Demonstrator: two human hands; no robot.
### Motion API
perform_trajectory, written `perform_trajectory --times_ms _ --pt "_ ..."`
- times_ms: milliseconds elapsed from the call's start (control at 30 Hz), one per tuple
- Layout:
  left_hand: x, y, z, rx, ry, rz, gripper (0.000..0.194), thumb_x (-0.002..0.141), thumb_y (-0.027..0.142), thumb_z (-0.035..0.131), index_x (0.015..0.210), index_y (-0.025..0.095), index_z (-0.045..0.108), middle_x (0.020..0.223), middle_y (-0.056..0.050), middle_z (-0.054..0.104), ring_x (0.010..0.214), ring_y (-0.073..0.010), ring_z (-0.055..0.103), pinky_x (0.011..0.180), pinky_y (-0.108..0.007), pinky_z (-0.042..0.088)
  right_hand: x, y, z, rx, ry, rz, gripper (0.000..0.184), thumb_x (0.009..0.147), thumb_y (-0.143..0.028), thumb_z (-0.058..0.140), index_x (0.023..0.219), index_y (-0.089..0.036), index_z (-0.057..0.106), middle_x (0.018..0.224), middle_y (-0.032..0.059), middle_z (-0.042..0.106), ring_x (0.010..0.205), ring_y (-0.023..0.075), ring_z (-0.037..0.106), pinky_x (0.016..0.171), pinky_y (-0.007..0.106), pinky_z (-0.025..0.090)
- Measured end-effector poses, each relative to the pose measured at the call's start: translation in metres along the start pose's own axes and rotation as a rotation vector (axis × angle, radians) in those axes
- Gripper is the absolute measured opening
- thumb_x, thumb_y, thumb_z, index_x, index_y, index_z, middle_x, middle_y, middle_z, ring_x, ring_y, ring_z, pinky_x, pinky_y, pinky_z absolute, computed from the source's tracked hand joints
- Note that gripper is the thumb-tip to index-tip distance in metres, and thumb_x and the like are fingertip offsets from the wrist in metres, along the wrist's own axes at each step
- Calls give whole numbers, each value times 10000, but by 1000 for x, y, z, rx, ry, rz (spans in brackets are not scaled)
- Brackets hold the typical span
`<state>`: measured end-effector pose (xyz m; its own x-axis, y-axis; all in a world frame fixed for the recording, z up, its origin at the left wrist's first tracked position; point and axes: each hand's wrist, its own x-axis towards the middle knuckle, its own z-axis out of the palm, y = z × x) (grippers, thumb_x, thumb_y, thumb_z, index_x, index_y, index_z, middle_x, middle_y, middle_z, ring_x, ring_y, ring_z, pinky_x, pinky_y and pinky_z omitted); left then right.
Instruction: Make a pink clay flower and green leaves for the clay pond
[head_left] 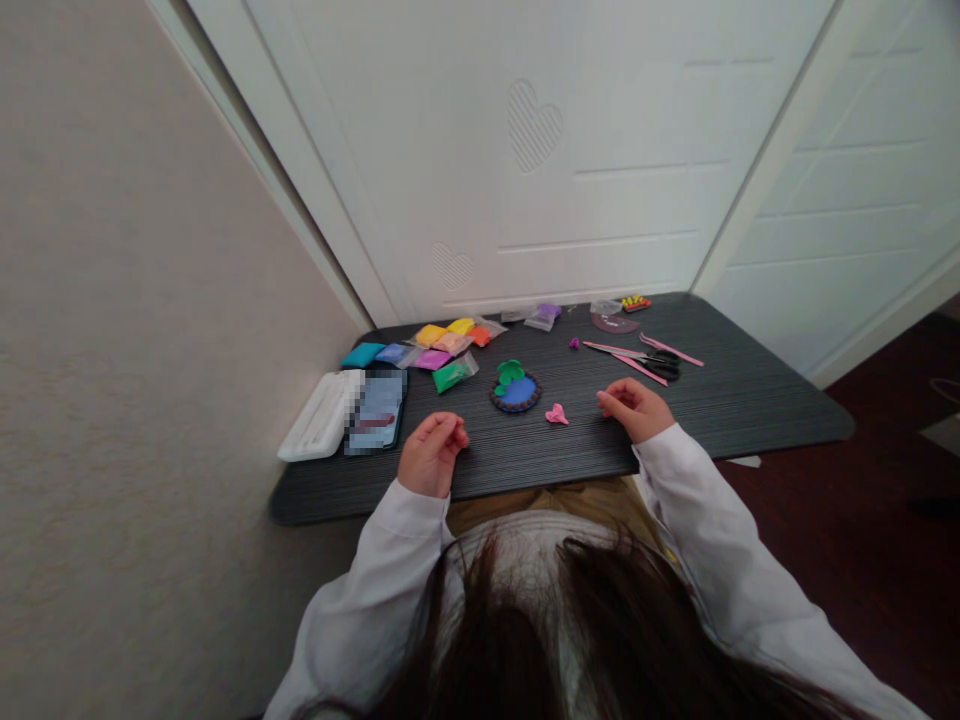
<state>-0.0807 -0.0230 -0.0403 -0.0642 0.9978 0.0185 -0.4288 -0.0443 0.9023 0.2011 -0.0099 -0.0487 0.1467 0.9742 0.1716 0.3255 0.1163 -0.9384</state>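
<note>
Just above the front part of the dark table, my left hand (435,452) is closed, thumb against the fingertips; anything in the pinch is too small to make out. My right hand (636,408) is also pinched, and whatever may be between its fingertips cannot be made out. Between the hands lies a small pink clay piece (556,414), untouched, nearer my right hand. Behind it sits a clay pond (519,394) with a blue middle, a brown beaded rim and green clay leaves (511,372) at its back left.
Bags of coloured clay (450,344) lie at the back left. A white case (321,415) and a phone (377,410) are at left. Scissors (660,363) rest among pink strips (671,349) at right. A purple clay bit (574,343) sits behind. A white panelled wall (465,150) borders the table.
</note>
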Motion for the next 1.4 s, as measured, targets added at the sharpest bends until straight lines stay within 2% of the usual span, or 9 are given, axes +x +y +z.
perform_trajectory --times_ms 233,367,567,700,833,967,1133,1267,1400 --pt "0 0 0 -2 -3 -1 64 631 197 588 655 141 572 516 12 512 512 -84 491 520 -222 397 1 5 -1 -51 53 -29 257 607 -441 594 654 -209 495 611 -2 576 578 138 543 592 294 451" --pt "-1 0 0 -7 -7 -1 63 641 199 583 660 140 573 519 11 513 519 -82 492 526 -218 395 2 8 0 41 35 -47 266 588 -424 617 663 -206 485 680 14 604 608 141 568 614 298 460" --pt "0 0 0 -18 -10 0 55 644 190 581 653 136 571 528 12 515 520 -76 484 520 -208 390 2 4 -1 12 -2 -63 328 704 -458 482 884 -186 518 759 42 626 605 135 585 642 309 456" --pt "0 -1 0 -19 -17 -1 56 654 189 574 656 133 572 519 12 515 519 -75 482 520 -203 388 0 -1 -4 -84 2 -72 319 728 -475 441 731 -180 562 636 23 608 593 135 556 643 297 425" --pt "0 -1 -1 -21 -20 -1 55 657 188 572 662 134 575 523 10 523 520 -73 484 525 -202 390 0 1 -3 -99 13 -58 294 662 -482 529 607 -195 491 554 -8 564 524 118 505 560 266 408" --pt "0 0 -1 -23 -18 -5 49 653 184 575 657 135 574 523 12 523 523 -73 486 529 -202 392 3 9 0 -66 7 -66 289 600 -461 596 670 -206 477 593 -10 559 542 126 521 535 260 420" --pt "0 -1 -1 -25 -15 -3 52 653 187 576 647 136 571 530 14 519 524 -70 484 524 -197 388 3 7 -1 -91 -12 -89 300 699 -465 483 811 -191 536 696 19 601 622 135 556 621 277 431" --pt "0 -1 -2 -24 -19 -1 49 652 185 577 650 136 572 530 13 518 527 -72 485 527 -200 389 -1 -2 -5 -160 9 -91 359 752 -487 390 618 -188 537 585 4 570 584 127 512 607 268 391" --pt "0 -1 -1 -22 -16 0 50 652 186 577 653 136 574 528 11 519 525 -75 485 527 -206 389 -2 -3 -5 -193 15 -72 349 680 -499 497 524 -188 474 519 -19 527 496 103 444 536 251 359"
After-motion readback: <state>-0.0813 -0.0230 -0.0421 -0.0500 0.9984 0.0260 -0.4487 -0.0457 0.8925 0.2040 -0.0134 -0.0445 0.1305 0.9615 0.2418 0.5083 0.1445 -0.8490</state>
